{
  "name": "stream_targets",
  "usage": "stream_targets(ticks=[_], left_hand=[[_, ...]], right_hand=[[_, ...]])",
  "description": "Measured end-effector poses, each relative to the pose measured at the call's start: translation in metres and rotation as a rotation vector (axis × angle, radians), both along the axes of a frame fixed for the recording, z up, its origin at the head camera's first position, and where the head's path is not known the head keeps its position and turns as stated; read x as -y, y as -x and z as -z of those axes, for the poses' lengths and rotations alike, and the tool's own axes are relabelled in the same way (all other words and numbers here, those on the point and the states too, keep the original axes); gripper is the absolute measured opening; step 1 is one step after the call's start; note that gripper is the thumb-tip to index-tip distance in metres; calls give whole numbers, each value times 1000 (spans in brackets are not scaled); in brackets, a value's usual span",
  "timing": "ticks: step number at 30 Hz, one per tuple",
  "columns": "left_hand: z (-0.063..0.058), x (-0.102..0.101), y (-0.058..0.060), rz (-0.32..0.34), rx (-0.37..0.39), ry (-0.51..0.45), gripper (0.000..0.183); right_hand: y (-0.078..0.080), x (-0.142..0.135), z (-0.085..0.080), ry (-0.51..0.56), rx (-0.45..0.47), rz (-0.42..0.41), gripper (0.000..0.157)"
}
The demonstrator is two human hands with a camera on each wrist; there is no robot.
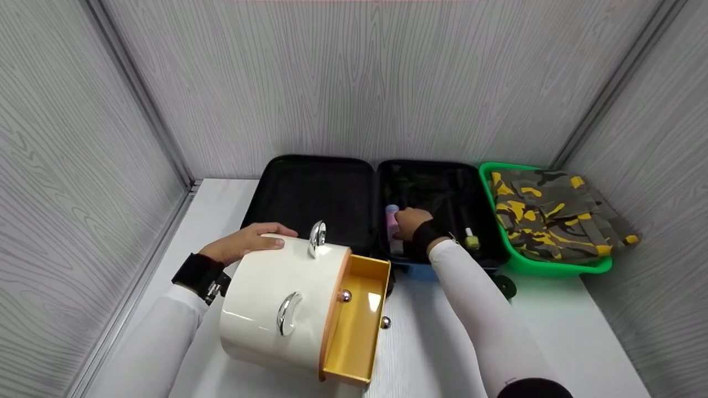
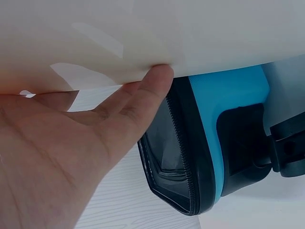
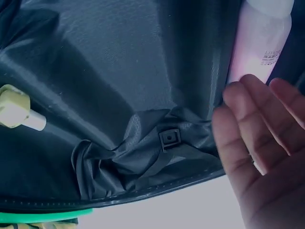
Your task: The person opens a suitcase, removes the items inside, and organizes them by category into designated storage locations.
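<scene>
My left hand (image 1: 247, 244) rests at the far left corner of a glossy white drawer box (image 1: 265, 287) with silver handles; its straight thumb (image 2: 159, 81) touches the white side. A yellow drawer (image 1: 354, 326) sticks out on the box's right, with a silver ball knob (image 1: 385, 322). My right hand (image 1: 412, 221) is inside the right half of an open black-lined suitcase (image 1: 315, 193). Beside it lies a pink spray bottle (image 1: 391, 218) with a pale cap. In the right wrist view, the loosely bent fingers (image 3: 245, 109) overlap the bottle's lower end.
A small yellow-green bottle (image 1: 471, 240) with a white cap lies to the right in the suitcase. A green basin (image 1: 553, 267) holding folded camouflage cloth (image 1: 545, 215) stands beside it. Grey wood-grain walls (image 1: 354, 83) surround the white table (image 1: 221, 193).
</scene>
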State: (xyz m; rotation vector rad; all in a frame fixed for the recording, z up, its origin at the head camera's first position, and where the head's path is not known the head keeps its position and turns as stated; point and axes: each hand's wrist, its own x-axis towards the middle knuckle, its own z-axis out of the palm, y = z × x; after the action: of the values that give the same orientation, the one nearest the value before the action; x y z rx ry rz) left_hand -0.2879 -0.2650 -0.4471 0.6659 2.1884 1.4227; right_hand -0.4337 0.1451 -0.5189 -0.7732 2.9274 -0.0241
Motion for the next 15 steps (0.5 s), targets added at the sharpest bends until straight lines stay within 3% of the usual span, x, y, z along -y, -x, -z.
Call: stream_targets(ticks=[4, 9, 15], left_hand=[[1, -2, 1, 11, -34, 20, 49], [1, -2, 2, -11, -10, 19, 50], [1, -1, 1, -27, 20, 15, 51]], right_hand=[[-2, 2, -1, 52, 94, 47, 42], [4, 7, 5, 174, 176, 93, 28], [13, 10, 18, 147, 190, 45, 24]])
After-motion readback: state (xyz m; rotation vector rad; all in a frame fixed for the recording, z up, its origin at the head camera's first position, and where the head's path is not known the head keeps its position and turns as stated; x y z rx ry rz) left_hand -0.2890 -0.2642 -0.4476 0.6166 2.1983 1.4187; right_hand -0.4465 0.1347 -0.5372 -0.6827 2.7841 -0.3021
